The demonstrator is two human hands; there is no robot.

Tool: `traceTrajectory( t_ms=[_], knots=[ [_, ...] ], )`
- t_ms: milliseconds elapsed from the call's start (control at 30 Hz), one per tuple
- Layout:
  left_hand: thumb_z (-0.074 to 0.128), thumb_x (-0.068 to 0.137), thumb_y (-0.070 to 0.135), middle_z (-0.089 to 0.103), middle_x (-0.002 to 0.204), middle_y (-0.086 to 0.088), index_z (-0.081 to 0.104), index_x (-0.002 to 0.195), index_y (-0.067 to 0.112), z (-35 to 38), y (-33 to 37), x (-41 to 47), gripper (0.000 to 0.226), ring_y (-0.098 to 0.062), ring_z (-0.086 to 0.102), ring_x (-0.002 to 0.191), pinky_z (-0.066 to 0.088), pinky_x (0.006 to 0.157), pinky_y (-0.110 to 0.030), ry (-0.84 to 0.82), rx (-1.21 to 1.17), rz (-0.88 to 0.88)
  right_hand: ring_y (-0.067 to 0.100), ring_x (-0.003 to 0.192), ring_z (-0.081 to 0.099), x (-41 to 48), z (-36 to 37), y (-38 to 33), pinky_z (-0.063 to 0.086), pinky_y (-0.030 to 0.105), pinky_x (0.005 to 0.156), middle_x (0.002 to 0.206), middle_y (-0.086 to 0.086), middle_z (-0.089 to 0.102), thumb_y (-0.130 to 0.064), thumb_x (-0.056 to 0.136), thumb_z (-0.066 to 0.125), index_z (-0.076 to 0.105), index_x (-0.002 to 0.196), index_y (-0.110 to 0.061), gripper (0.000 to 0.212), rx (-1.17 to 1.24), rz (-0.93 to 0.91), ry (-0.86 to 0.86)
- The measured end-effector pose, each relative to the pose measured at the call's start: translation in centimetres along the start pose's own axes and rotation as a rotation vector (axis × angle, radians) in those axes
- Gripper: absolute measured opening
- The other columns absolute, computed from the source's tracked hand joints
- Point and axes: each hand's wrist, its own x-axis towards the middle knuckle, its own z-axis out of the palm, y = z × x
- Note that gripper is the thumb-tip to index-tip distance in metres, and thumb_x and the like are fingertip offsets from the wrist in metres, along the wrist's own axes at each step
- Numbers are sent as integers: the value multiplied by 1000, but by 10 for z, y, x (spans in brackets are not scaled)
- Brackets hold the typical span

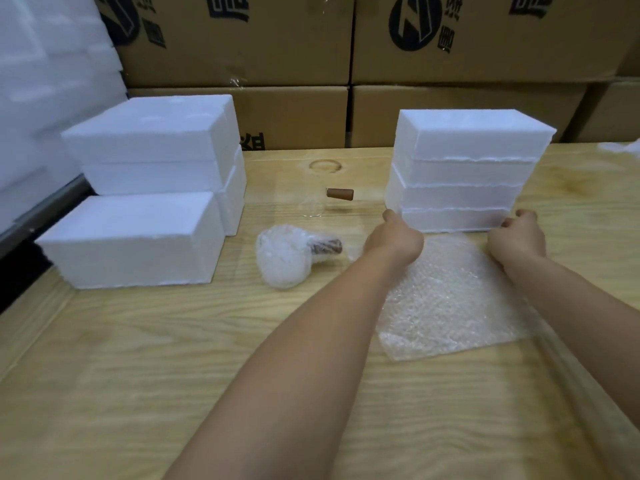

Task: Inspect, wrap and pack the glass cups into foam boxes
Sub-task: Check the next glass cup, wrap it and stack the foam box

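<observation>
At centre right of the frame, both hands reach to the foot of a stack of foam boxes (464, 168) on a wooden table (173, 341). Left hand (398, 237) is curled, fingers pressing the stack's lower left corner; right hand (517, 237) is curled at the lower right corner, though whether either truly grips the bottom box cannot be told. Bubble wrap (450, 299) lies flat just below the stack, under the wrists. Left of the hands rests a wrapped cup (284, 258), its brown handle showing. Behind it stands a bare glass cup (313, 202) with a wooden handle. More foam boxes (149, 188) sit at left; cartons (294, 46) fill the top.
</observation>
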Motion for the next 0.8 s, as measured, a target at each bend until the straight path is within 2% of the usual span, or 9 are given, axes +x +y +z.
traceTrajectory(
  t_ms=[167,233,300,367,433,500,567,700,800],
  knots=[
    [35,95,8,50,131,-17,14,149,12,-5,0,-23,58,-36,55,108,46,82,-40,11,-57,10,35,119,49,-21,-10,-3,39,37,92,132,18,53,-6,92,43,31,142,-5,51,102,11,34],
    [33,96,9,50,134,-13,19,149,17,-9,2,-26,55,-32,57,103,49,80,-40,147,-198,87,24,110,50,-21,-19,-10,38,32,92,125,4,52,-11,92,38,35,141,-15,49,376,11,99],
    [30,102,21,52,135,-7,24,149,28,-15,8,-27,48,-22,54,102,45,81,-36,295,-412,206,9,101,48,-19,-30,-22,36,26,91,113,-8,48,-19,93,34,38,134,-27,43,723,6,152],
    [25,104,36,48,143,0,27,149,35,-19,15,-24,45,-10,43,108,35,90,-30,311,-515,330,2,112,48,-17,-39,-36,33,21,95,125,-13,48,-33,97,31,35,142,-27,45,864,25,108],
    [23,104,44,40,150,5,28,149,37,-22,21,-21,46,-8,39,120,32,99,-28,226,-532,384,-3,106,55,-21,-44,-47,38,17,85,126,-13,57,-48,97,29,41,138,-35,44,892,14,-1],
    [22,103,50,38,152,7,35,148,34,-27,24,-18,49,-13,37,136,29,113,-34,154,-525,375,-8,84,63,-28,-44,-56,47,11,62,108,-17,65,-53,97,30,56,112,-46,30,883,-46,-35],
    [21,102,52,43,150,5,44,143,31,-32,25,-19,51,-17,38,138,29,116,-41,136,-506,366,-9,76,64,-38,-46,-63,46,9,53,98,-21,67,-52,98,31,59,93,-50,29,900,-76,-28],
    [29,104,43,55,140,2,53,137,24,-54,22,-37,46,-16,49,130,35,113,-40,216,-451,476,-1,85,61,-59,-53,-72,47,16,69,98,-18,64,-46,99,30,59,96,-41,30,891,-154,57],
    [39,103,35,70,113,1,64,125,20,-88,11,-57,36,-13,64,105,54,91,-38,379,-433,588,8,92,60,-82,-54,-74,49,24,78,105,-7,64,-47,94,32,57,100,-37,28,823,-303,106]
  ],
)
